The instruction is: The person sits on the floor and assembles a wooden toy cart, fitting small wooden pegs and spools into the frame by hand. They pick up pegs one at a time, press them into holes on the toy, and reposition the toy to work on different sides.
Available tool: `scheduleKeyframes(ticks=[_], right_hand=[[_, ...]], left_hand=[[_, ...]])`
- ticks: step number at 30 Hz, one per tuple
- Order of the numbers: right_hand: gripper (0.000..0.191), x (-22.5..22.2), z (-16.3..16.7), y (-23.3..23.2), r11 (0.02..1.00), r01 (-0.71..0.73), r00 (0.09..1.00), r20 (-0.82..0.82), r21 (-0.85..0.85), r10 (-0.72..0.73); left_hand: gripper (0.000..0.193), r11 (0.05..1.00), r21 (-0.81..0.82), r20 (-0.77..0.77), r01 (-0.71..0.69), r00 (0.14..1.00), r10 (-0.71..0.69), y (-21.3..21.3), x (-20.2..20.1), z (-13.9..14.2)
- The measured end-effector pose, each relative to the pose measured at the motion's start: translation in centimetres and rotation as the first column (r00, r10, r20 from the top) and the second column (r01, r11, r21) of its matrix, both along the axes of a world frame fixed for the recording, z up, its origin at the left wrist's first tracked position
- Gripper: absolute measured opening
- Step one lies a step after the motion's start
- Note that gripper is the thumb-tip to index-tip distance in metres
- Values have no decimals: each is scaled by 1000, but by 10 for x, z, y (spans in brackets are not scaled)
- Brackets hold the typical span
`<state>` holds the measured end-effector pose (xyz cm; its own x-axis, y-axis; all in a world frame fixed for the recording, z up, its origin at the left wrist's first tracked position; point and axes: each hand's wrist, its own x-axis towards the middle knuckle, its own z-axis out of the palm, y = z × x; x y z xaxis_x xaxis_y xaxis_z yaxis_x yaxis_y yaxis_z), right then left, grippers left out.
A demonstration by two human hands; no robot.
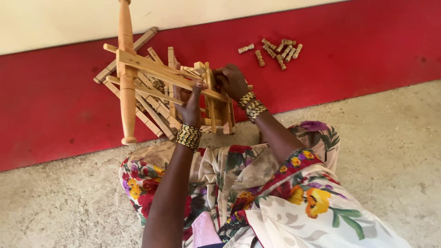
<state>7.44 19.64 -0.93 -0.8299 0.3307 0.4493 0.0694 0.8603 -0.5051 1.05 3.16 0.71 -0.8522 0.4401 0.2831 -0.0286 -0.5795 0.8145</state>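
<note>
- floral dress over the lap, nearest the camera.
- left hand fingers curled around a slat of the wooden frame; right hand pinching its far end.
- frame looks partly assembled, held over the floor; loose pegs remain unused.
- rough concrete floor, red band, cream wall.

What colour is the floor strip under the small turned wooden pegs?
Red, in the head view: the small turned wooden pegs lie on a red floor strip.

Pale honey-coloured wooden frame and matching pegs against a bright red band; cream wall above, speckled grey-beige floor. Floral dress: cream with red, yellow, purple blooms. Black-and-gold beaded bracelets.
</note>
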Motion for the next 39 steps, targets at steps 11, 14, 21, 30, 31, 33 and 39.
scheduleKeyframes(ticks=[11, 14, 21, 30, 31, 33, 39], right_hand=[[22, 11, 14, 29, 857, 91, 973, 229, -507, 32], [22, -1, 13, 19, 706, 51, 998, 7, -707, -65], [9, -1, 11, 7, 964, -134, 989, -87, -228, 117], [10, -6, 24, 16, 997, -63, 985, 166, 42, 55], [11, -1, 21, 12, 998, -66, 969, 239, -17, 68], [14, 13, 16, 3, 986, -162, 967, 193, -38, 167], [25, 55, 2, -6, 806, 30, 999, -14, -592, -48]], left_hand=[[76, 999, -36, 11, -15, 1000, 15, 10, 1, 3], [73, 998, -5, -42, 58, 997, -58, 13, 4, 4], [77, 999, -24, -20, -44, 999, 44, 13, -1, 2], [77, 997, -60, 4, -48, 999, 48, 19, -6, 4], [76, 996, -64, 19, -57, 998, 59, 20, -10, 5], [76, 997, -40, 8, -59, 998, 59, 16, -14, 3], [77, 998, -20, -35, -63, 997, 63, 14, -16, -4]])
